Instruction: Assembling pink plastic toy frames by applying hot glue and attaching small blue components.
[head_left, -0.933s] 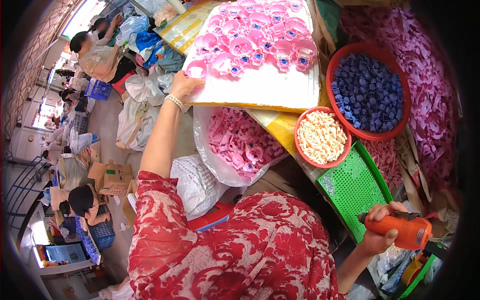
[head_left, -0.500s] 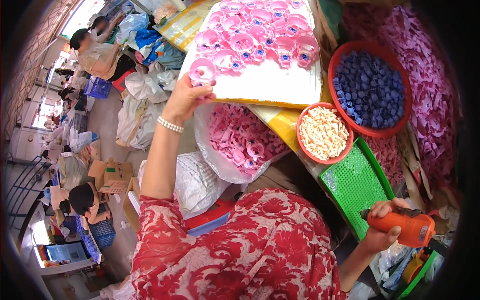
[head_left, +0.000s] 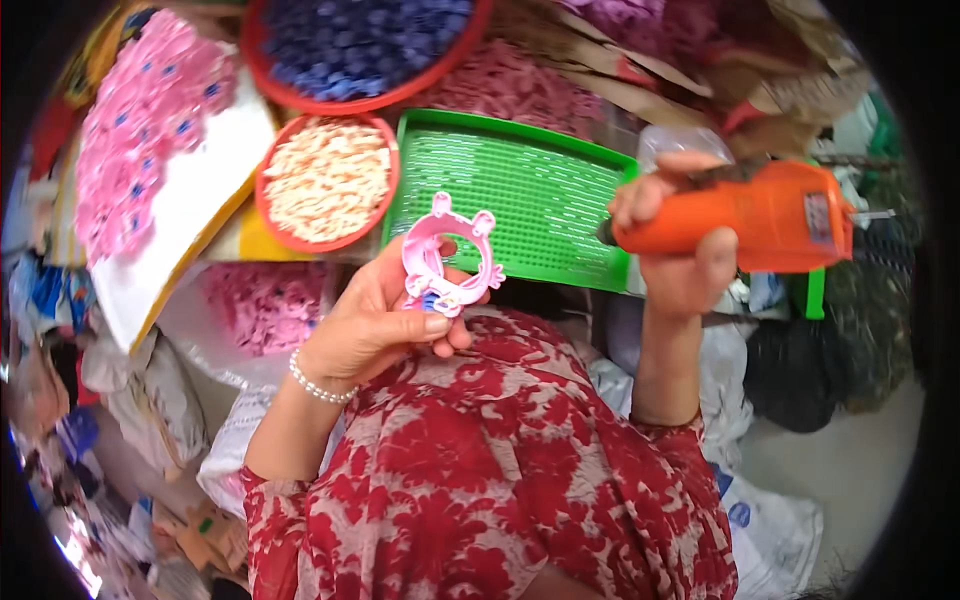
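Note:
My left hand (head_left: pixel 360 325), with a beaded bracelet at the wrist, holds a pink plastic ring-shaped part (head_left: pixel 418 262) between thumb and fingers. Two small round knobs stick up from the ring's top, and a bit of blue shows near its lower end. Over on the right, my right hand (head_left: pixel 678 275) is wrapped round an orange electric screwdriver (head_left: pixel 780 215). Its dark tip points left, toward the pink part, without touching it. Behind both hands lies a green perforated tray (head_left: pixel 525 122), its mesh floor showing.
A red basin (head_left: pixel 256 72) of blue pieces stands at the back. In front of it, a smaller red bowl (head_left: pixel 393 160) holds cream-coloured pieces. Many pink parts (head_left: pixel 150 130) cover a white board (head_left: pixel 215 185) at left. Below is a plastic bag of pink parts (head_left: pixel 260 310).
The view has swung to the right. My left hand has brought the pink part from the white board to in front of my body. The screwdriver stays in my right hand.

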